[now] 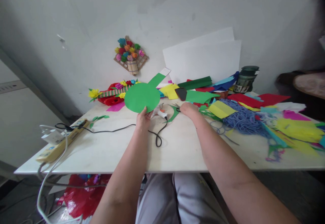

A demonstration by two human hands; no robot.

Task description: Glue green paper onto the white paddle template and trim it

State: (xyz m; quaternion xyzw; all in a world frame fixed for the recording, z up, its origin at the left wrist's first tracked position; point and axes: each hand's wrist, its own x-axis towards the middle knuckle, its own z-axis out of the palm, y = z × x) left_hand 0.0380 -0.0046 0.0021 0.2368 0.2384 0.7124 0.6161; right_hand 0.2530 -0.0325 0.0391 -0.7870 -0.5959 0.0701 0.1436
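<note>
My left hand [143,117] pinches the lower edge of a green paper circle [142,97] and holds it upright above the table; a green strip with a white tip [157,78] sticks up from its top right. My right hand [188,109] rests on the table over a pair of scissors [177,106], fingers curled down on them; whether it grips them I cannot tell. Between the hands lies a white glue gun [159,111] with its black cord [157,137] looping toward me. A green paper offcut [174,114] lies by the gun.
Coloured paper sheets [200,96], blue yarn [243,119] and scraps cover the table's right side. A power strip [61,142] sits at the left edge. Paper flowers [114,93] lie at the back left, white boards [203,60] and a dark jar [245,79] against the wall.
</note>
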